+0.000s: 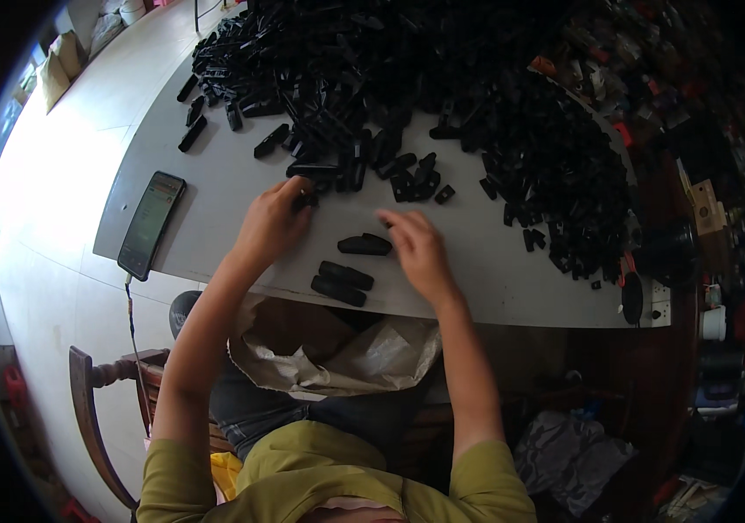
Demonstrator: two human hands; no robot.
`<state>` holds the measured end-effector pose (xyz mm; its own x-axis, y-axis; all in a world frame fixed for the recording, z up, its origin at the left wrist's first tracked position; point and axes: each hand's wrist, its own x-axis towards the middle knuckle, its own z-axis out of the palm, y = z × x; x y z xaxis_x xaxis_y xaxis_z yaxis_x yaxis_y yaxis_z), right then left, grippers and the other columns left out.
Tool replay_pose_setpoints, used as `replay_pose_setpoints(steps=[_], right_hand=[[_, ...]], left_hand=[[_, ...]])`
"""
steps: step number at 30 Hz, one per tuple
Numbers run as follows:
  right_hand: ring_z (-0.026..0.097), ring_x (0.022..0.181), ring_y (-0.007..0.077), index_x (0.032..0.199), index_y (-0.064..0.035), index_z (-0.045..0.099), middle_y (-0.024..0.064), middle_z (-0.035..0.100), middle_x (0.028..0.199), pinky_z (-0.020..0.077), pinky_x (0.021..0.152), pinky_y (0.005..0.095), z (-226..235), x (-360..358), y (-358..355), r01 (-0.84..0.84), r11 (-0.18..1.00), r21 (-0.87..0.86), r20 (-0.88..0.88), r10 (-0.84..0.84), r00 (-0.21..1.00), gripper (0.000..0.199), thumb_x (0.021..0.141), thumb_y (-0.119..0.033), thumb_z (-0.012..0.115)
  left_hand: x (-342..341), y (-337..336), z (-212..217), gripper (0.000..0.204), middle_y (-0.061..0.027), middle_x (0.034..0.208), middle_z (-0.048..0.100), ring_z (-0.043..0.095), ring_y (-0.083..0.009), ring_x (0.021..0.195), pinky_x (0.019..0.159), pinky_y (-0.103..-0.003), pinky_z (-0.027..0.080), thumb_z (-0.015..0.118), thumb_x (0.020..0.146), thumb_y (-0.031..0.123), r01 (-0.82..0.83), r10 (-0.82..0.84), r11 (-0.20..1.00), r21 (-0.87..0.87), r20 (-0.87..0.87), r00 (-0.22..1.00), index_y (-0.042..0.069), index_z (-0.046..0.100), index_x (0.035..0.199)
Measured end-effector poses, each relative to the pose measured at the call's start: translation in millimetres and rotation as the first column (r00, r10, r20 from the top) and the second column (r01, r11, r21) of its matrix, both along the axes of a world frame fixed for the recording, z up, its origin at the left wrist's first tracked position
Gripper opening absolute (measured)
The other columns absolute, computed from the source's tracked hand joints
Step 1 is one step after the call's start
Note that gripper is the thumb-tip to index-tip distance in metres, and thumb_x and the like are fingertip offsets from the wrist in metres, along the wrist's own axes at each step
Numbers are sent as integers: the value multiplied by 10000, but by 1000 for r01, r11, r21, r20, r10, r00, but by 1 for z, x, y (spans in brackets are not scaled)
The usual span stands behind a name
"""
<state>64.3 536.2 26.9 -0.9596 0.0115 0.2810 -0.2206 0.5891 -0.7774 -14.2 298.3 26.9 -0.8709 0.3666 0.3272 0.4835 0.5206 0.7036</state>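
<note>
My left hand [275,220] is closed at the near edge of a heap of black plastic parts [337,78], its fingers curled round a dark piece that they mostly hide. To its right, my right hand [420,251] is slightly blurred, with thumb and forefinger drawn together; whatever may be between the tips is too small to name. A long black plastic part [364,245] lies just left of the right hand. Nearer the table edge are two more oblong black parts [343,284], side by side. Several short black pieces [416,183] sit beyond the right hand.
Smaller black parts [555,192] spread along the table's [494,279] right side. A phone [153,225] with a cable lies at the left. An open sack [337,362] is over my lap, below the table edge. A wooden chair [93,410] stands at lower left.
</note>
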Motion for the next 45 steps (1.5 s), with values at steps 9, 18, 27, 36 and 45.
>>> replay_pose_setpoints(steps=[9, 18, 27, 36, 45], right_hand=[[567, 696, 98, 1244, -88, 593, 35, 578, 933, 459, 607, 235, 14, 30, -26, -248, 813, -527, 362, 479, 799, 287, 967, -104, 516], [552, 695, 80, 1163, -21, 636, 22, 606, 868, 419, 562, 211, -15, 21, -20, 116, 891, -439, 341, 46, 939, 291, 911, -164, 653], [564, 815, 216, 1009, -38, 710, 42, 588, 862, 486, 719, 312, -11, 13, -7, -27, 982, 189, -121, 50, 991, 304, 719, -102, 777], [568, 868, 221, 1048, -82, 708, 46, 570, 987, 499, 731, 334, -13, -2, -3, -107, 981, 162, -138, 130, 982, 238, 810, -91, 697], [627, 887, 261, 987, -53, 634, 85, 587, 1056, 531, 732, 339, -17, -34, 23, 155, 890, 429, -175, -87, 981, 172, 824, 3, 638]], left_hand=[[-23, 1, -16, 228, -151, 803, 609, 617, -268, 697, 630, -368, 485, 690, 803, 114, -95, 90, 983, -158, -39, 995, 9, 554, 953], [11, 23, 0, 263, -43, 955, 605, 602, -116, 868, 745, -281, 496, 638, 795, -28, -3, -326, 849, 528, 527, 785, 52, 608, 1043], [18, 11, -4, 217, -87, 1007, 619, 631, -198, 906, 816, -294, 511, 716, 717, -49, 267, -301, 950, 159, 251, 920, -28, 665, 927], [13, 12, -4, 231, -120, 966, 625, 608, -293, 922, 791, -367, 491, 763, 714, 81, 472, -474, 880, 49, 87, 876, 3, 664, 907], [-21, 9, -16, 399, -119, 965, 613, 602, -287, 905, 807, -370, 485, 659, 824, 65, -58, 39, 994, -94, -191, 981, 50, 486, 1183]])
